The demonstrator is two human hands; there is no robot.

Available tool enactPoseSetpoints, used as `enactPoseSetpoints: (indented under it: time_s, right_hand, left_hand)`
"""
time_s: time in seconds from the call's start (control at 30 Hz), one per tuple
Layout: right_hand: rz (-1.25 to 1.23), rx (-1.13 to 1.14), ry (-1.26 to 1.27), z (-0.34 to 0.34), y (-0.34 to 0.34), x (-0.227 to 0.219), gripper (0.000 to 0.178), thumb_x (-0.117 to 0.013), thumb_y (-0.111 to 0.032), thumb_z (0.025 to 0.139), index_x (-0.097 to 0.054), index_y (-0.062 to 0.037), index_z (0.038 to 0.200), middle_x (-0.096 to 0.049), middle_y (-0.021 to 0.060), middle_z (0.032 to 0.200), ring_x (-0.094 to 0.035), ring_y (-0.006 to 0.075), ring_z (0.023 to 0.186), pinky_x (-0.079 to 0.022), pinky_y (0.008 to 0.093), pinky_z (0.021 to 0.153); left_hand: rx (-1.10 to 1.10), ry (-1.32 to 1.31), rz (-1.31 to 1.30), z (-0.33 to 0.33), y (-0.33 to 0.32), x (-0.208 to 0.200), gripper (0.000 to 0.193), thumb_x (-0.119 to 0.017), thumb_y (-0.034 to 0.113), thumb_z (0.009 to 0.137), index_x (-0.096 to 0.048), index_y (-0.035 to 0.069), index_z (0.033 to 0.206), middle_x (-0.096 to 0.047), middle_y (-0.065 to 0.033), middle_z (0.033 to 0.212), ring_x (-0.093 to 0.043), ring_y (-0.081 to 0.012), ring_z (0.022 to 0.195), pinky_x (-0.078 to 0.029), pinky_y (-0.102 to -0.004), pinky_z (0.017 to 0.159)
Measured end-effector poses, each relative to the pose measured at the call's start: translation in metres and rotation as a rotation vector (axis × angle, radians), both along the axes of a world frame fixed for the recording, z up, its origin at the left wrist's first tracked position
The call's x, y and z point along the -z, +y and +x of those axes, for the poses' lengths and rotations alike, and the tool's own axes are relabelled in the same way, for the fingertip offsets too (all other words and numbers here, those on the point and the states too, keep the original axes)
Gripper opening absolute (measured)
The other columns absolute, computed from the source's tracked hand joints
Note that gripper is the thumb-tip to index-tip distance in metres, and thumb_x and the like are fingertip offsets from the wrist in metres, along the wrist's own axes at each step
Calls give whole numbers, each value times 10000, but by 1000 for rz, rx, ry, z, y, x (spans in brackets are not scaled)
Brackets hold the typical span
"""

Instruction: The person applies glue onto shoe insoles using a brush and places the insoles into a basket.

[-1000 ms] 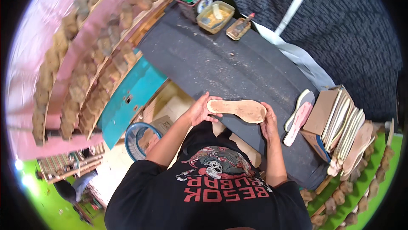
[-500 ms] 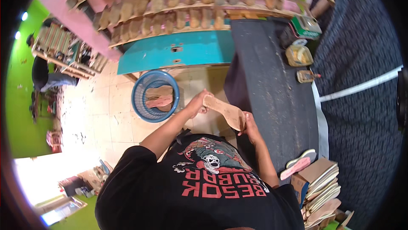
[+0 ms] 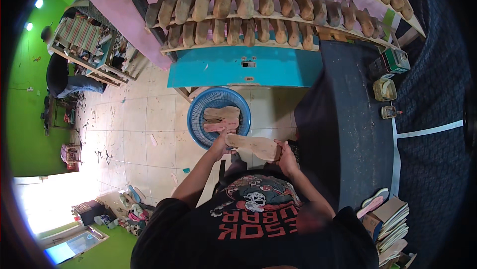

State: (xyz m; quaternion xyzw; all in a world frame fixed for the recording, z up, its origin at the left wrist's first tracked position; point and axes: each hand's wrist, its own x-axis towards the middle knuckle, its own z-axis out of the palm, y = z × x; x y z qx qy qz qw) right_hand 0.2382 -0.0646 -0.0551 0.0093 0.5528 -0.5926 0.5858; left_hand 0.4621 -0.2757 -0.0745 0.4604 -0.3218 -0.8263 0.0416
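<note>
Sole [image 3: 253,146] spans the space between the person's two hands, in front of the dark shirt [image 3: 198,234], its slimmer end to the left. The left hand [image 3: 218,145] grips that end, and the right hand [image 3: 286,159] holds the broader one, thumb on top. From where I stand, the held piece overlaps the near rim of a blue basket [image 3: 195,115] on the tiled floor [image 3: 149,115]; whether they touch, I cannot tell. Inside the basket lie a tan piece [image 3: 222,113] and a pink piece [image 3: 218,127]. To the right runs the dark-covered desk [image 3: 360,134], carrying a tub [image 3: 385,90], a can [image 3: 396,61] and, at the near end, a box [image 3: 390,209] packed with pale layers. Wooden lasts [image 3: 244,0] line the shelves beyond a teal board [image 3: 208,67]. Off left, another person [image 3: 58,76] stands beside a rack.
</note>
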Motion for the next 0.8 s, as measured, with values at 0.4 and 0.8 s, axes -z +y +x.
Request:
enactPoseSetpoints:
  time_s: [0.4,0.8]
  right_hand:
    - [-4,-210,-147,-31,-11,40,535,-334,-546,1049,-495,-135,1352,-591,101,1308,-642,271,1098,-596,477,747]
    - [198,-236,-157,62,-101,102,410,-450,-368,1023,-572,-89,1298,-604,119,1246,-610,245,1131,-511,414,931]
  left_hand:
    - [-356,-68,-7,8,69,-1,432,-347,503,1045,-513,201,1304,-628,-83,1047,-623,-200,805,-529,-378,716]
    - [-244,-274,-226,111,31,32,403,-394,358,1033,-499,99,1324,-611,-113,1143,-646,-199,828,-558,-340,730]
